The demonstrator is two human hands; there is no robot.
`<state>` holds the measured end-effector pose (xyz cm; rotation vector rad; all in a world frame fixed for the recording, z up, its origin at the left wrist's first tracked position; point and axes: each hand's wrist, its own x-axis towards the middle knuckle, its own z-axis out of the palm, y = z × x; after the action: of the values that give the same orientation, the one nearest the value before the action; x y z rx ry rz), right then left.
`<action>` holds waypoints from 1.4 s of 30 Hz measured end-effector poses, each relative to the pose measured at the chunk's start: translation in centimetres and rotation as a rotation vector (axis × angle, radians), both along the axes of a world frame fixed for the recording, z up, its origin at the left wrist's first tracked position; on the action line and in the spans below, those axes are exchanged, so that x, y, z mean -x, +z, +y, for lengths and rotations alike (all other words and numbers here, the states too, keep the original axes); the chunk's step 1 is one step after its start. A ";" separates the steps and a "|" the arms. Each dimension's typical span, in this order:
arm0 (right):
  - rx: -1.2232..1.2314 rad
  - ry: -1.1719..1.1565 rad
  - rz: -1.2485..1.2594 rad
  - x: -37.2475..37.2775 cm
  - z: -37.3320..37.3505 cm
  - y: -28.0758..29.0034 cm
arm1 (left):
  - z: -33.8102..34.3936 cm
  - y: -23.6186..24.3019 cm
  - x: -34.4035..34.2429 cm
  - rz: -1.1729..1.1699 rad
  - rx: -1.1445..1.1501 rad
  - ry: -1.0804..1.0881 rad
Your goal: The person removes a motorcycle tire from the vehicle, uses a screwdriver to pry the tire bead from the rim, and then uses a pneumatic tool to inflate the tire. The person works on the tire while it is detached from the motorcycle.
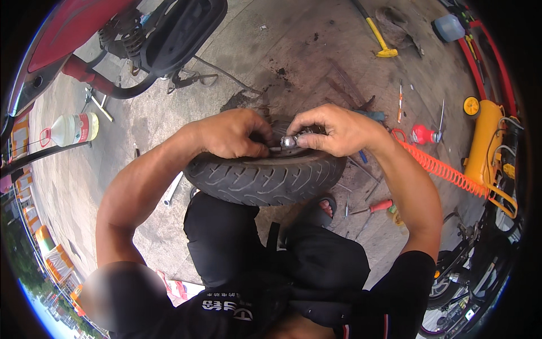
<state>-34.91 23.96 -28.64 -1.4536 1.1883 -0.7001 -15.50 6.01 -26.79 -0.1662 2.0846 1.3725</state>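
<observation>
A black tyre (265, 179) with grooved tread leans in front of my knees, its wheel centre partly hidden by my hands. My left hand (240, 133) is closed at the near rim on the left, its fingertips tucked inside the wheel; what they grip, if anything, is hidden. Between the thumb and fingers of my right hand (332, 130) is a shiny, rounded metal piece (288, 142), just over the wheel's middle. Its exact kind does not show. The two hands are a short gap apart.
A red-handled screwdriver (379, 205) and thin tools lie right of the tyre. An orange coiled air hose (437, 164) runs to a yellow tank (484, 141). A yellow-headed hammer (386, 52) lies beyond. At left are a clear jug (73, 129) and a red vehicle (59, 37).
</observation>
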 end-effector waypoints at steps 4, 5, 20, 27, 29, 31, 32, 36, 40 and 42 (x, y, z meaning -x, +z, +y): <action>-0.064 0.049 -0.086 -0.2 -1.4 -1.2 | -0.2 -0.2 -0.6 -0.038 -0.046 0.052; -0.083 0.087 -0.082 0.0 -1.6 -1.4 | -0.2 -0.3 -0.7 -0.029 -0.075 0.065; 0.154 0.165 -0.131 -0.4 -2.8 -2.8 | -0.7 -0.6 -0.7 -0.006 -0.174 0.058; 0.209 0.172 -0.101 -0.9 -3.0 -2.8 | -0.6 -0.8 -1.2 0.070 -0.192 0.055; 0.152 0.157 -0.157 -1.0 -3.2 -3.1 | -0.5 -0.9 -1.2 0.112 -0.167 0.037; 0.116 0.150 -0.192 -1.1 -3.2 -3.3 | -0.5 -1.0 -1.1 0.088 -0.166 0.041; 0.105 0.152 -0.196 -1.1 -3.2 -3.3 | -0.5 -1.1 -1.0 0.075 -0.167 0.041; 0.054 0.178 -0.198 -1.1 -3.0 -3.4 | -0.2 -1.3 -0.8 0.060 -0.152 0.021; 0.036 0.156 -0.172 -1.4 -2.6 -3.4 | -0.1 -1.4 -0.8 0.070 -0.163 0.007; 0.015 0.126 -0.175 -1.4 -2.5 -3.5 | -0.1 -1.4 -0.8 0.058 -0.169 0.009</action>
<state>-33.46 21.48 -32.12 -1.4350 0.9512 -0.7344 -14.68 5.86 -28.17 -0.0652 2.0048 1.5680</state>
